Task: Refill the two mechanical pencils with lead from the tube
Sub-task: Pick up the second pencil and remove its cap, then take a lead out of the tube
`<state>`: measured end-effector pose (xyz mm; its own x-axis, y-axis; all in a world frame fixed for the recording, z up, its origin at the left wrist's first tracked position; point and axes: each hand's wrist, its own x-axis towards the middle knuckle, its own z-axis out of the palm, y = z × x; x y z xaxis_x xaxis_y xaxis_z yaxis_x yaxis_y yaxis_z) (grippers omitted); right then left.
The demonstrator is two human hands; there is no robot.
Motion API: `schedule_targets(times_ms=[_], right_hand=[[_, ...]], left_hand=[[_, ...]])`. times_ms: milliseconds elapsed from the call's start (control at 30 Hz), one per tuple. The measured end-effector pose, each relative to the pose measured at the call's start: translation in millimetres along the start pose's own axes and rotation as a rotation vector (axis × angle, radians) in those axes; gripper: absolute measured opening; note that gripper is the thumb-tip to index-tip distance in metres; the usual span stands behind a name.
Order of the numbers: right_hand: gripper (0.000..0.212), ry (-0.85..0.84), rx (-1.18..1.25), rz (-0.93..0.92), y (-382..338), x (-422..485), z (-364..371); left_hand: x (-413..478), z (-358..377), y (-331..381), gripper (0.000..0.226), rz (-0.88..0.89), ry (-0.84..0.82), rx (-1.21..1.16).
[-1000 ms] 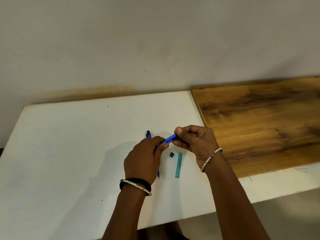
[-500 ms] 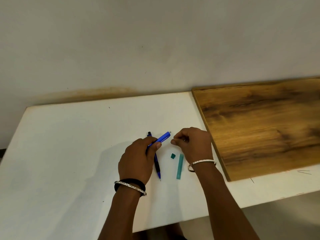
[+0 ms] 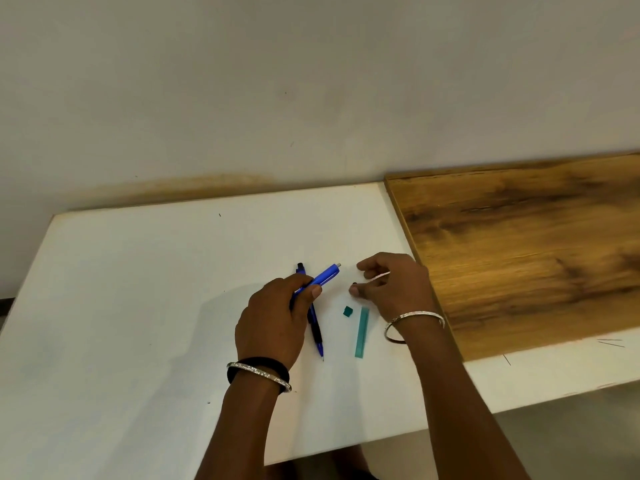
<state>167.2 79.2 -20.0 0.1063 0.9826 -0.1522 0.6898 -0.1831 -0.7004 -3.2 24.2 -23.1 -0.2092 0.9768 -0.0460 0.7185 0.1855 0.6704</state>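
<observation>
Blue pencil (image 3: 323, 276), first unit: gripped in the left hand (image 3: 275, 318), fingers and thumb curled round the lower barrel. The upper end projects up and to the right beyond the fingertips, clear of the white table (image 3: 138, 306), and ends in a small pale tip.

Second pencil (image 3: 317, 336), blue with a dark grip: flat on the table, passing under the left-hand fingers. Its black top shows just beyond the knuckles, and its point lies toward the wrist side.

Right hand (image 3: 394, 289): fingers curled inward. A small dark piece (image 3: 354, 283) sits at the thumb tip and appears pinched there. What it is cannot be made out at this size. The hand is apart from the raised pencil end.

Teal lead tube (image 3: 362, 332): flat on the table just below the right thumb, beside the wrist. Its teal cap (image 3: 347, 311) lies separately, between the tube and the left-hand fingertips.

A wooden board (image 3: 519, 254) lies just beyond the right-hand knuckles.
</observation>
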Motion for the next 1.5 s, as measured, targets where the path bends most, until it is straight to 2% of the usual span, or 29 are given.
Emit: schedule_targets(times_ms=[100, 200, 300, 400, 500, 600, 733, 833, 933, 1000, 1100, 1200, 1333, 1400, 1500], right_hand=[[0.016, 0.103, 0.246, 0.035, -2, 2, -11], [0.011, -0.006, 0.486, 0.054, -11, -2, -12], [0.016, -0.145, 0.480, 0.033, -15, -6, -6], [0.014, -0.189, 0.522, 0.042, -15, -7, -6], [0.009, -0.239, 0.695, 0.069, -12, -7, -10], [0.010, -0.226, 0.735, 0.104, -12, -6, -10], [0.009, -0.039, 0.640, 0.152, -6, -1, -9], [0.009, 0.094, 0.361, 0.123, 5, 3, -11], [0.001, 0.067, 0.076, 0.056, 9, 2, -8], [0.006, 0.013, -0.035, 0.024, 9, 0, -4], [0.010, 0.013, -0.065, 0.021, 6, -1, -3], [0.018, 0.031, 0.008, 0.066, 3, -3, -2], [0.016, 0.112, 0.046, 0.137, 2, -1, -9], [0.025, 0.023, 0.063, 0.241, 3, 0, -14], [0.043, -0.303, 0.001, 0.465, 3, -5, -13]], left_hand=[[1, 0, 0, 0.034, -0.006, -0.001, -0.003], [0, 1, 3, 0.036, 0.005, -0.020, -0.008], [-1, 2, 5, 0.036, 0.018, -0.030, -0.007], [-3, -1, 5, 0.037, 0.035, -0.045, -0.023], [-3, -1, 6, 0.037, 0.051, -0.035, -0.070], [-3, 2, 9, 0.038, 0.078, -0.037, -0.073], [-3, 2, 6, 0.034, 0.070, -0.034, -0.041], [-2, 0, 3, 0.031, 0.043, 0.006, -0.033], [-2, 2, 5, 0.028, 0.055, 0.004, -0.024], [-2, 3, 6, 0.027, 0.062, 0.004, -0.024], [-1, 3, 5, 0.026, 0.055, 0.009, -0.031], [-1, 2, 4, 0.028, 0.055, 0.007, -0.052], [-1, 2, 4, 0.037, 0.056, 0.005, -0.099], [-2, 2, 4, 0.046, 0.058, 0.015, -0.118], [-1, 2, 4, 0.051, 0.054, 0.021, -0.122]])
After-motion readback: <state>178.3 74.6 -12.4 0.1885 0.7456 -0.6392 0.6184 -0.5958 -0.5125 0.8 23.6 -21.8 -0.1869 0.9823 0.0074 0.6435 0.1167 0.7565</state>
